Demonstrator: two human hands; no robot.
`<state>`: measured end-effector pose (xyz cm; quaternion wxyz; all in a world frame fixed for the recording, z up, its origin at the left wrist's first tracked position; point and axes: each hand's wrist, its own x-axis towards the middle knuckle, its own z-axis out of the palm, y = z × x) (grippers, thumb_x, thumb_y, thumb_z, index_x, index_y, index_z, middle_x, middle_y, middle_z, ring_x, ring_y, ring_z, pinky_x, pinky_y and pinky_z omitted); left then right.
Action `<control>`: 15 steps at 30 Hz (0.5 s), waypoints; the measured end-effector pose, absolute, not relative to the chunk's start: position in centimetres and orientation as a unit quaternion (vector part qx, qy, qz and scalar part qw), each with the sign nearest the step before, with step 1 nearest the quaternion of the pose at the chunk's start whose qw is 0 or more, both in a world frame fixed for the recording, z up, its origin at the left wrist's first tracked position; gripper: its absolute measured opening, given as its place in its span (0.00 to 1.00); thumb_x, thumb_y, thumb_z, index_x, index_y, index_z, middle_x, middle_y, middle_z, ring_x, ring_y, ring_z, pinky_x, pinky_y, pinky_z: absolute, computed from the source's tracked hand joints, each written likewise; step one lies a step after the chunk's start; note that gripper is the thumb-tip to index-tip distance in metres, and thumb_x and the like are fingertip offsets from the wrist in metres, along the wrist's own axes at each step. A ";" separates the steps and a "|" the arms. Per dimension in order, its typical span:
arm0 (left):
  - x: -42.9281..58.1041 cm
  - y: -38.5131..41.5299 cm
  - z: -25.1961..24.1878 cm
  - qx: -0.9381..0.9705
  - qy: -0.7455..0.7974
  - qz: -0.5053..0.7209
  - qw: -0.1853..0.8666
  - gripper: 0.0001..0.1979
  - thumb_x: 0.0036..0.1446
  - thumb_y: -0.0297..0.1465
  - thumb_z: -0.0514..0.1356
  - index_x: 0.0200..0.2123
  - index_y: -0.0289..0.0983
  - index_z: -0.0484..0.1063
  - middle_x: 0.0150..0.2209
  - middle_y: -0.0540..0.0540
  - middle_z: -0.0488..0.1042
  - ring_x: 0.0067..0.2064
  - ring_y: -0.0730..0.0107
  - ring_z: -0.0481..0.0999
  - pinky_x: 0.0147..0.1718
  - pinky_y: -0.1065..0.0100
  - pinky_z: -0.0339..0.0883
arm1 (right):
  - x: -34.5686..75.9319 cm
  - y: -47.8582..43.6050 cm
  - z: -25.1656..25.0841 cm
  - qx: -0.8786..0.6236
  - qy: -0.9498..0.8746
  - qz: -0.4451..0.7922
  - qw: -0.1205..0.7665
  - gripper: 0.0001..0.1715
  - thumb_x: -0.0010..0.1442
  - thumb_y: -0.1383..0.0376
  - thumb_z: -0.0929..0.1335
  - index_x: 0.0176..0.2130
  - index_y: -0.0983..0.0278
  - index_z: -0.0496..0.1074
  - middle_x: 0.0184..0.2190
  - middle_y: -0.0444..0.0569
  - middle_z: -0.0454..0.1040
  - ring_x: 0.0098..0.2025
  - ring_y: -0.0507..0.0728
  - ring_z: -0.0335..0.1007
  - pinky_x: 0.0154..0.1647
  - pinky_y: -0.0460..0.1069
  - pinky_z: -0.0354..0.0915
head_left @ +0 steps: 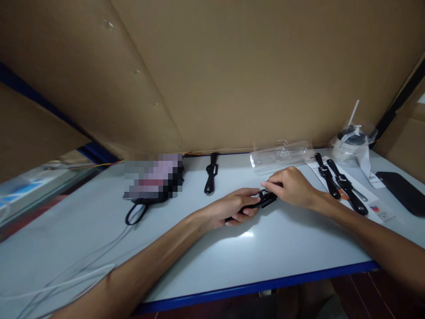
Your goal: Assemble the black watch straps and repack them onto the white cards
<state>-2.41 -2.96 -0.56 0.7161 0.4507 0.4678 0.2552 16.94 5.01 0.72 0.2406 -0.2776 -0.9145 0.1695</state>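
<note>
A black spokeshave is held just above the table, slanting up to the right. My left hand is wrapped round its near-left handle. At the other end my right hand is closed, its thumb and fingers at the right handle close to the metal fittings in the middle; they hide most of that handle. Another black spokeshave lies alone on the table beyond my left hand. To the right of my right hand, two more, one spokeshave and a second spokeshave, lie side by side on printed paper.
Clear plastic packaging lies by the cardboard wall. A plastic-wrapped cup with a straw stands at the back right, near a black phone-like slab. A blurred-out device with a strap and pale cables are on the left.
</note>
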 end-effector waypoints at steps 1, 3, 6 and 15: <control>-2.4 -3.0 -0.6 0.451 0.468 0.254 0.716 0.07 0.65 0.35 0.55 0.41 0.40 0.60 0.22 0.58 0.54 0.16 0.82 0.44 0.11 0.77 0.34 | 16.9 4.9 0.6 -0.268 -0.920 0.171 0.231 0.27 0.66 0.61 0.66 0.17 0.63 0.69 0.16 0.39 0.58 0.22 0.49 0.46 0.28 0.49 0.45; -2.4 -3.0 -0.5 0.452 0.470 0.250 0.716 0.08 0.65 0.35 0.56 0.43 0.40 0.61 0.22 0.58 0.54 0.16 0.82 0.43 0.11 0.77 0.34 | 16.8 4.8 0.4 -0.258 -0.923 0.182 0.220 0.28 0.66 0.60 0.66 0.17 0.63 0.69 0.16 0.38 0.55 0.22 0.49 0.44 0.28 0.49 0.44; -2.3 -3.1 -0.4 0.455 0.473 0.244 0.714 0.08 0.65 0.35 0.55 0.44 0.40 0.61 0.22 0.58 0.55 0.16 0.82 0.43 0.11 0.77 0.35 | 16.8 4.7 0.7 -0.266 -0.917 0.198 0.221 0.28 0.66 0.60 0.66 0.16 0.63 0.69 0.15 0.37 0.51 0.22 0.48 0.42 0.27 0.48 0.43; -2.2 -3.1 -0.4 0.469 0.471 0.244 0.706 0.08 0.65 0.34 0.55 0.45 0.39 0.61 0.23 0.58 0.55 0.16 0.82 0.45 0.12 0.77 0.36 | 16.6 4.3 0.2 -0.243 -0.899 0.224 0.286 0.09 0.61 0.66 0.70 0.41 0.62 0.79 0.27 0.42 0.73 0.28 0.50 0.62 0.32 0.47 0.54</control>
